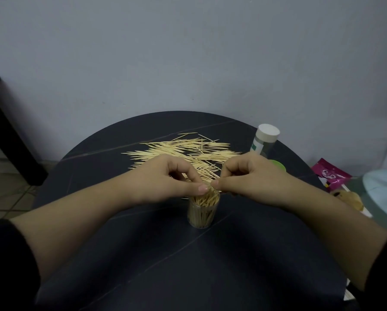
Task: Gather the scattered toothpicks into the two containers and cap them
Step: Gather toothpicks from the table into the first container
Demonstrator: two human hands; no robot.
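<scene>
Fingers (194, 187) of the left hand (165, 176) and fingers (219, 184) of the right hand (248, 176) are curled, thumb tips almost meeting. Both hands pinch toothpicks (208, 186) at the mouth of the open container (203, 212). This clear container stands near the middle of the counter (143, 254) and is packed with upright sticks. Just beyond the hands lie the scattered toothpicks (183, 151), a loose flat pile. To the right of the pile stands the second container (265, 140), closed with a white cap; a green lid (277, 165) lies beside it, partly hidden by the right hand. The counter is round and dark, with thin pale veins. Past its right edge are a pink packet (332, 176) and a pale blue object (383, 194). Behind is a plain grey wall (188, 52). At left are dark furniture (8, 135) and a tiled floor (4, 194).
</scene>
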